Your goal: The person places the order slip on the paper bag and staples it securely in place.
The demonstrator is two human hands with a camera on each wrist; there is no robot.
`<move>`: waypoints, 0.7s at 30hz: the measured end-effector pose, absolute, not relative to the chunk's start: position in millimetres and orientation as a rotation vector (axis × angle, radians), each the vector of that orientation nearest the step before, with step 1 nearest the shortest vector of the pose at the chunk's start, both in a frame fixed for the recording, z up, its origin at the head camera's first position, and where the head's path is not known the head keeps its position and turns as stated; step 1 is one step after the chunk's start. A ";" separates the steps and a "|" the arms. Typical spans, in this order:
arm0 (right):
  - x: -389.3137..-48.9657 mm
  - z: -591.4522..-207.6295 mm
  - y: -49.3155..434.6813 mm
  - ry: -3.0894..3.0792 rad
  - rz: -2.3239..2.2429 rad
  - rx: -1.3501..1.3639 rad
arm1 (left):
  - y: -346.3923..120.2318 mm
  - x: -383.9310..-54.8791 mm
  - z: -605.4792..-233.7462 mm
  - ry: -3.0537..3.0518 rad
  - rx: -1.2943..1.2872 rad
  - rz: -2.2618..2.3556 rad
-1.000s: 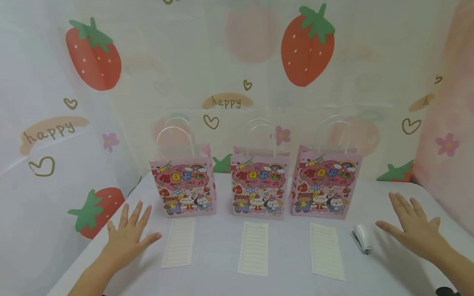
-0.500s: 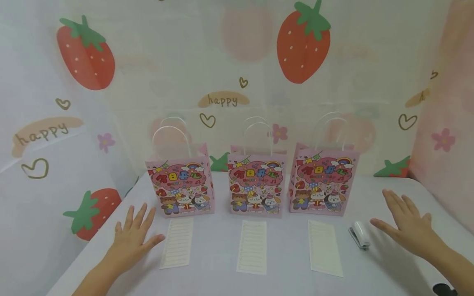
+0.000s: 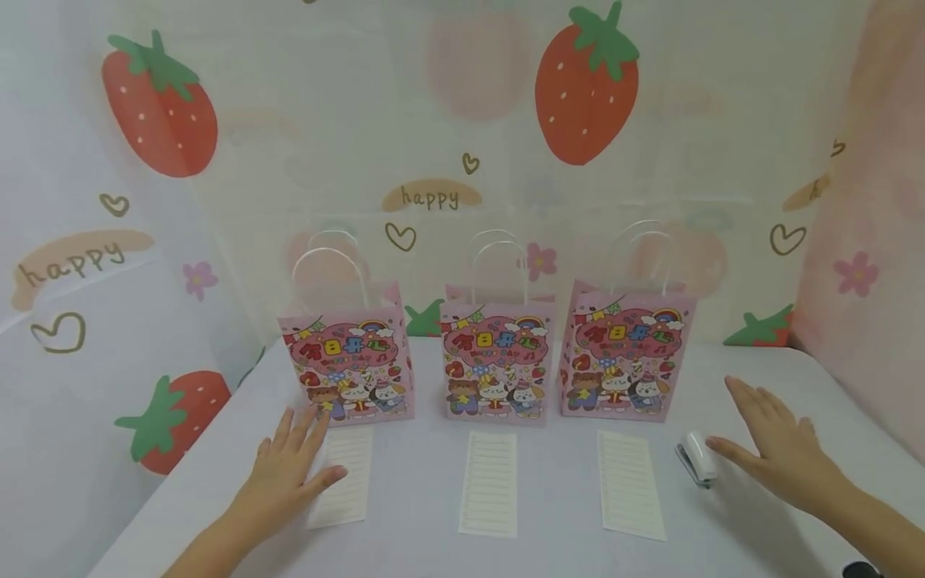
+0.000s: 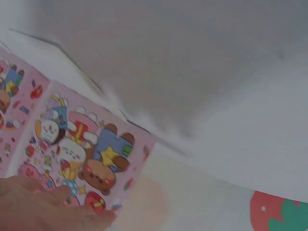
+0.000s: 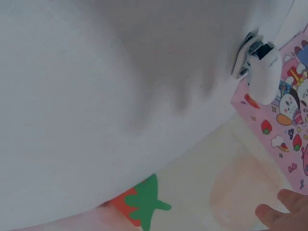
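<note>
My left hand (image 3: pixel 285 474), fingers spread, hovers over the left edge of a lined paper slip (image 3: pixel 352 482) and holds nothing. Behind that slip stands a pink cartoon paper gift bag (image 3: pixel 354 365); in the left wrist view the fingers (image 4: pixel 48 204) overlap this bag's front. On the other side, my right hand (image 3: pixel 780 457) is held above the table with fingers extended. Its thumb tip overlaps the white stapler (image 3: pixel 698 459) in the head view. The right wrist view shows the stapler (image 5: pixel 266 72) lying apart from the fingertips.
Two more matching bags, a middle one (image 3: pixel 497 365) and a right one (image 3: pixel 627 365), stand upright with handles raised. In front of them lie a middle slip (image 3: pixel 488 486) and a right slip (image 3: pixel 631 486). A strawberry-print curtain (image 3: pixel 325 144) hangs behind the white table (image 3: pixel 415 530).
My left hand has moved right, from beside the left slip to over its edge. My right hand has shifted left, closer to the stapler. Bags, slips and stapler stay in place.
</note>
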State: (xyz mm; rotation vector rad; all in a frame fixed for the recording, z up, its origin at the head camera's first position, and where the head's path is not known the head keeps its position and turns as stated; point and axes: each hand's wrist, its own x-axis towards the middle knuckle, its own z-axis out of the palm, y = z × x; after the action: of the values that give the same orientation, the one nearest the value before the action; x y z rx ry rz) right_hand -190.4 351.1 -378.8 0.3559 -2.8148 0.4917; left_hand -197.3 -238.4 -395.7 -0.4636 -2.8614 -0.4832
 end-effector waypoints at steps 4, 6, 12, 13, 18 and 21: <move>-190.1 -377.6 345.8 -2.742 0.508 0.424 | -223.2 -197.1 -395.9 -2.856 -0.506 -0.501; -190.2 -377.2 342.9 -2.704 0.522 0.465 | -215.4 -197.6 -396.3 -2.857 -0.535 -0.503; -187.6 -377.2 331.8 -2.669 0.598 0.539 | -193.7 -198.6 -395.8 -2.869 -0.597 -0.567; -186.8 -377.7 329.8 -2.671 0.607 0.545 | -190.2 -198.1 -395.5 -2.881 -0.596 -0.583; -182.0 -379.4 322.2 -2.679 0.675 0.549 | -170.0 -196.5 -394.6 -2.931 -0.606 -0.736; -180.9 -378.6 318.3 -2.704 0.746 0.530 | -156.6 -196.5 -393.7 -2.929 -0.619 -0.844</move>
State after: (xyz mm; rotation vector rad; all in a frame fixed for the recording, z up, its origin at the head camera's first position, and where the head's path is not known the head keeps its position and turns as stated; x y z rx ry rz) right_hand -180.9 318.3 -378.6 0.5300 -2.7040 0.7459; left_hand -196.5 -156.6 -393.7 -0.6189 -2.9288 -0.8439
